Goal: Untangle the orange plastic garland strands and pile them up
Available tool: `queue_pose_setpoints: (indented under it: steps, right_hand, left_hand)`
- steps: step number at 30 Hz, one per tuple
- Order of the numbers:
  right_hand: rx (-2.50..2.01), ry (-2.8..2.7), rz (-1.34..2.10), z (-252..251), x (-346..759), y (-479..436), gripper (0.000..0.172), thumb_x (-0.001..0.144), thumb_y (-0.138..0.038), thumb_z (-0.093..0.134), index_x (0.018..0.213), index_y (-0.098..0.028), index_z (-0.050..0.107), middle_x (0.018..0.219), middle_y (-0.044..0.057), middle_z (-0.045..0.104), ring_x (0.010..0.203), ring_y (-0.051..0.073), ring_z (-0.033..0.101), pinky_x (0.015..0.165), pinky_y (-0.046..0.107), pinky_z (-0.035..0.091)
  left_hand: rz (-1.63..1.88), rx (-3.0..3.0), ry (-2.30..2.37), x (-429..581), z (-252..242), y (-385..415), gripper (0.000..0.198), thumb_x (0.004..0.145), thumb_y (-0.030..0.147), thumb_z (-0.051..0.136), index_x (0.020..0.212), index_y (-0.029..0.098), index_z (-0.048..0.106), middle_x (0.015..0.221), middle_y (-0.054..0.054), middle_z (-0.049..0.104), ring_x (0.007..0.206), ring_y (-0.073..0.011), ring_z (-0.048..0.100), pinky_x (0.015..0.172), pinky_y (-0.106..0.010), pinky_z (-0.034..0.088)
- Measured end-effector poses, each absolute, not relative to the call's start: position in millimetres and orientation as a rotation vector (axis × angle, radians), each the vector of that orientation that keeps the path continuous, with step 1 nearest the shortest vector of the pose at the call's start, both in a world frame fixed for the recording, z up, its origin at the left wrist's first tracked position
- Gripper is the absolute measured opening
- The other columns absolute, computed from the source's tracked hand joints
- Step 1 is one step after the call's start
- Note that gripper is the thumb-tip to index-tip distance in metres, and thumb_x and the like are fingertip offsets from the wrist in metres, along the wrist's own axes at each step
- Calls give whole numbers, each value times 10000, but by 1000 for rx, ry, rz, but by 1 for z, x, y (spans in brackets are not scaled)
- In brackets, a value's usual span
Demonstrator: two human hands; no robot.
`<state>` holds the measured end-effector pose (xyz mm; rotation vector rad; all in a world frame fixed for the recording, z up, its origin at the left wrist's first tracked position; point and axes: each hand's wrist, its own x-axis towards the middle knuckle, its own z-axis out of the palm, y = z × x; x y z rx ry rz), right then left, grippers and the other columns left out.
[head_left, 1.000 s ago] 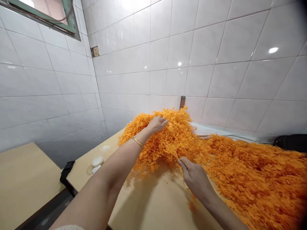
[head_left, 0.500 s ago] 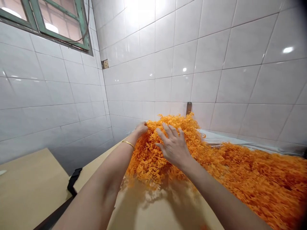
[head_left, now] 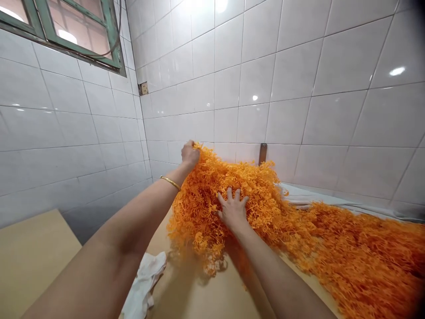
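Observation:
A big tangled heap of orange plastic sprigs (head_left: 332, 239) covers the right part of a pale wooden table (head_left: 199, 297). My left hand (head_left: 190, 154), with a gold bangle on its wrist, is closed on the top edge of a clump (head_left: 212, 186) and holds it lifted off the table. My right hand (head_left: 233, 209) lies on the front of that same clump with its fingers spread and pressed into the sprigs.
White tiled walls (head_left: 299, 88) close in at the back and left, with a green-framed window (head_left: 66, 31) high on the left. A white cloth (head_left: 142, 279) lies on the table by my left arm. A second wooden table (head_left: 29, 252) stands at lower left.
My left hand has raised its clump of sprigs higher. My right hand came up from the table's surface onto the clump and now sits lower on its front, fingers spread.

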<state>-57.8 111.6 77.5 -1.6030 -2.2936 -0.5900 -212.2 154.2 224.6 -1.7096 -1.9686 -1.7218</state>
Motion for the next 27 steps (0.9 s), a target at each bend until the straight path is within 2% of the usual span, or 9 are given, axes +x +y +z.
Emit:
queue_pose_setpoints:
  steps: [4,10,14,17,21,24,27]
  right_hand:
    - [-1647,-2215,-559,71,-64,119,566,731,-412,461,1261,-256,334,1366,156,173,1189,439,122,822,637,114]
    - [-1442,-2260,-595,47,-53,120,544,781,-391,380,1290,-219,300,1389,129,141,1234,398,1,892,616,6]
    - [-1425,-2258,-641,40,-47,123,495,771,-359,407,1247,-223,380,1385,130,157,1238,390,15,908,601,14]
    - [-1448,-2236,-663,41,-48,125,494,771,-387,409,1248,-266,367,1383,126,165,1237,390,31,899,607,27]
    - [-1500,-2249,-678,42,-46,125,628,753,-441,428,1315,-303,184,1383,123,161,1234,391,50,896,609,27]
    - [-1525,-2271,-680,42,-45,126,671,737,-439,453,1320,-313,143,1387,115,148,1232,392,45,896,606,33]
    - [-1544,-2275,-632,41,-47,127,691,718,-423,481,1318,-315,155,1377,125,179,1228,401,53,892,608,26]
  left_hand:
    - [-1649,-1813,-1713,-176,214,134,96,687,146,401,745,186,466,660,1,490,614,-114,443,540,-223,330]
    - [-1103,-2060,-1603,-142,125,83,142,638,84,415,706,188,483,766,-44,486,753,-168,450,592,-259,345]
    - [-836,-2095,-1588,-143,96,54,62,677,174,466,724,198,500,808,-60,502,792,-199,454,645,-307,348]
    - [-794,-2135,-1548,-151,106,37,113,716,313,480,728,204,510,779,-54,512,763,-196,465,651,-315,349]
    - [-1014,-2170,-1576,-182,151,22,293,680,479,499,749,194,512,680,-21,502,638,-152,460,573,-268,347]
    - [-1336,-2072,-1706,-203,186,17,332,729,505,417,754,181,488,533,24,438,483,-103,399,476,-224,307]
    - [-1301,-2007,-1721,-197,193,17,259,783,412,369,755,182,486,482,36,423,436,-93,370,478,-226,296]
